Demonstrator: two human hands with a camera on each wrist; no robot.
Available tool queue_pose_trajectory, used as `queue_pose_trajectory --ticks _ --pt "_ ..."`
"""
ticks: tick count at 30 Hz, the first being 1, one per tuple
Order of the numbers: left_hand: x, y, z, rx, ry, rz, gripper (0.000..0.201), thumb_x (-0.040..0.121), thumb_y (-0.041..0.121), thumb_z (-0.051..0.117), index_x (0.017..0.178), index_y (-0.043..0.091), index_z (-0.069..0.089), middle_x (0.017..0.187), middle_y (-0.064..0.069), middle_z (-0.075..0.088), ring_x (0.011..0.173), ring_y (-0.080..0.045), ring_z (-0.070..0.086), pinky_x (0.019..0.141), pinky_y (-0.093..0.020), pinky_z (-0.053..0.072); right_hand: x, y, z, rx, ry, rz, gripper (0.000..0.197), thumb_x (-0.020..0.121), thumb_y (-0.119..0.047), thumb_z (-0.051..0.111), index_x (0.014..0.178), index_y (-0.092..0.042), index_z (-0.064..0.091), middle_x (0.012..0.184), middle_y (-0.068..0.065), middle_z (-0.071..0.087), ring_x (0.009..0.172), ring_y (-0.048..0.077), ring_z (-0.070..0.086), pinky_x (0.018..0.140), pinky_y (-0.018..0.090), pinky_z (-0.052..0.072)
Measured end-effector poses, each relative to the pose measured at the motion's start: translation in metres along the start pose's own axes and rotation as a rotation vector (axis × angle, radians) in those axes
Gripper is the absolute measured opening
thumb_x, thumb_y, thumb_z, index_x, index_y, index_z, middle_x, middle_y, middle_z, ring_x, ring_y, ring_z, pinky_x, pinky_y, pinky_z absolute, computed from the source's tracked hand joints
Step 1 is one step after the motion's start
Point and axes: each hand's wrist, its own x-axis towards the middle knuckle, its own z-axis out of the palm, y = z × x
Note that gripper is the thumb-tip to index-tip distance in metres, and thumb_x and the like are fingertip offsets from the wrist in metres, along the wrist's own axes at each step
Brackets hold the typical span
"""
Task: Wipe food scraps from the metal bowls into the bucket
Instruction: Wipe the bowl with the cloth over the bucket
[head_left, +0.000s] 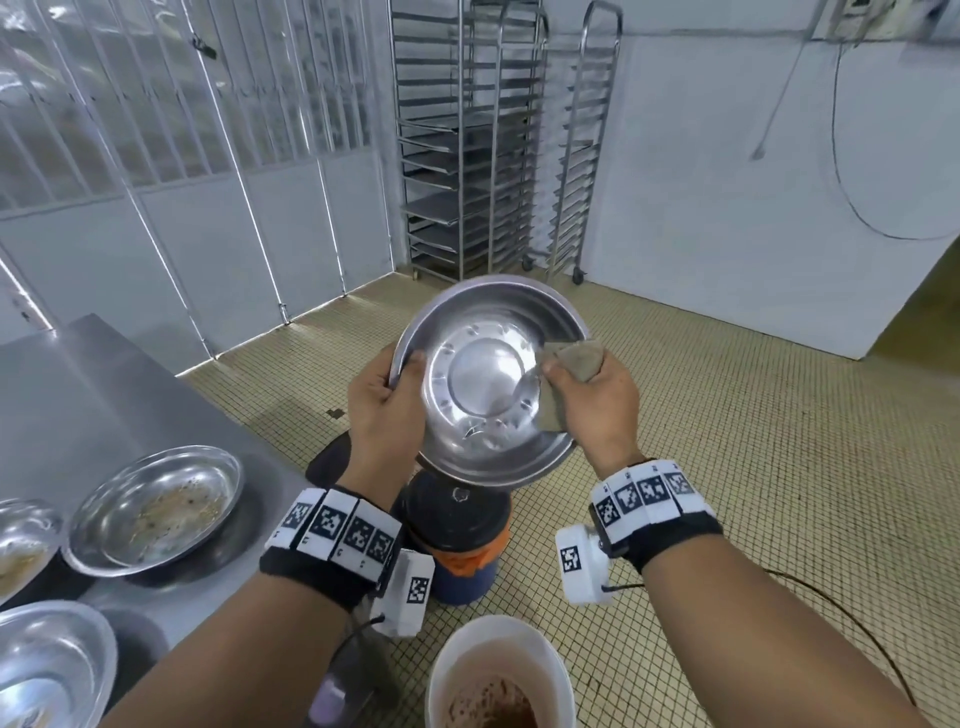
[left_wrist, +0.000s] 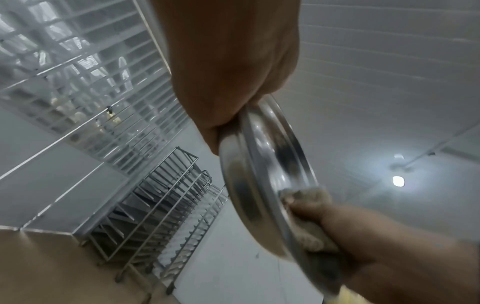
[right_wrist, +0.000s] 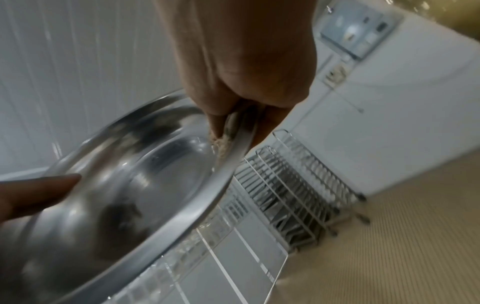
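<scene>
Steel round shiny bowl (head_left: 488, 379) gripped at rim by left hand (head_left: 382, 405), tilted, nearly clean | beige rag (head_left: 574, 366) clenched in right hand (head_left: 597, 402), pressed inside rim | white plastic bucket (head_left: 441, 670) below, nearer | soiled steel bowls (head_left: 156, 512) waiting on metal counter (head_left: 78, 384)

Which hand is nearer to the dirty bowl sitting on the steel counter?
Left. The left hand, gripping the held bowl's left rim, is on the side of the dirty bowl on the counter. The right hand, holding the cloth, is beyond the held bowl.
</scene>
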Motion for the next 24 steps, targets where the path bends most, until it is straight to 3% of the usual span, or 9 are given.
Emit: queue_pose_trajectory --ticks 4,8,10,12,14,17,19,22,24 --pt "0.001 -0.006 -0.001 0.046 -0.046 0.008 0.021 0.104 0.015 0.056 0.106 0.025 0.074 0.092 -0.003 0.075 0.083 -0.018 0.070 0.078 -0.035 0.059 0.000 0.005 -0.001 -0.038 -0.033 0.007 0.019 0.089 -0.034 0.078 0.100 -0.026 0.066 0.094 -0.013 0.068 0.088 0.007 0.066 0.076 0.025 0.055" --pt "0.014 -0.003 -0.008 0.238 -0.192 0.040 0.021 0.104 0.016 0.057 0.111 0.029 0.071 0.089 0.019 0.072 0.080 0.002 0.067 0.075 -0.023 0.052 0.014 -0.009 -0.017 -0.180 -0.084 -0.166 0.016 0.090 -0.039 0.075 0.097 -0.027 0.069 0.088 -0.013 0.070 0.080 0.004 0.066 0.069 0.019 0.052" --pt "0.021 0.003 -0.010 0.311 -0.272 0.076 0.024 0.102 0.016 0.060 0.111 0.035 0.071 0.089 0.023 0.072 0.082 0.005 0.067 0.073 -0.017 0.048 0.018 -0.016 -0.018 -0.290 -0.155 -0.255 0.018 0.090 -0.042 0.075 0.099 -0.027 0.070 0.082 -0.014 0.068 0.074 0.004 0.066 0.066 0.020 0.052" --pt "0.023 0.009 -0.008 0.311 -0.346 0.111 0.027 0.102 0.014 0.060 0.105 0.037 0.074 0.086 0.020 0.073 0.080 0.003 0.067 0.070 -0.012 0.047 0.018 -0.019 -0.015 -0.377 -0.213 -0.320 0.014 0.091 -0.038 0.075 0.098 -0.028 0.069 0.077 -0.017 0.064 0.071 0.001 0.063 0.061 0.015 0.048" --pt "0.023 0.010 -0.006 0.248 -0.329 0.107 0.029 0.102 0.010 0.061 0.102 0.033 0.077 0.084 0.016 0.075 0.080 0.000 0.069 0.070 -0.012 0.050 0.016 -0.018 -0.011 -0.333 -0.184 -0.317 0.012 0.090 -0.035 0.077 0.096 -0.027 0.068 0.078 -0.017 0.064 0.070 -0.003 0.062 0.059 0.012 0.047" --pt "0.022 0.006 -0.005 0.148 -0.225 0.070 0.032 0.101 0.008 0.062 0.096 0.035 0.080 0.080 0.009 0.075 0.075 -0.007 0.068 0.068 -0.021 0.055 0.006 -0.003 -0.003 -0.080 -0.059 -0.183 0.013 0.090 -0.030 0.078 0.098 -0.023 0.071 0.085 -0.016 0.068 0.073 -0.004 0.065 0.059 0.006 0.046" --pt "0.021 0.002 -0.006 0.126 -0.159 0.053 0.036 0.101 0.009 0.061 0.089 0.038 0.079 0.076 0.004 0.073 0.070 -0.010 0.066 0.065 -0.025 0.056 -0.003 0.009 0.001 -0.032 -0.047 -0.084 0.013 0.091 -0.027 0.076 0.100 -0.020 0.070 0.087 -0.015 0.067 0.077 -0.004 0.063 0.056 0.003 0.043" --pt "0.015 0.000 -0.007 0.187 -0.158 0.057 0.032 0.103 0.013 0.060 0.092 0.039 0.075 0.081 0.002 0.074 0.067 -0.004 0.066 0.062 -0.015 0.053 -0.002 0.010 -0.001 -0.106 -0.111 -0.092 0.012 0.092 -0.029 0.076 0.092 -0.028 0.064 0.085 -0.017 0.064 0.079 0.001 0.064 0.057 0.005 0.044" --pt "0.012 0.000 -0.005 0.234 -0.206 0.032 0.030 0.104 0.015 0.060 0.094 0.040 0.074 0.082 0.006 0.075 0.067 -0.001 0.067 0.058 -0.011 0.050 0.009 -0.002 -0.005 -0.156 -0.145 -0.160 0.013 0.090 -0.033 0.076 0.089 -0.030 0.064 0.082 -0.015 0.066 0.076 0.001 0.064 0.063 0.014 0.050"
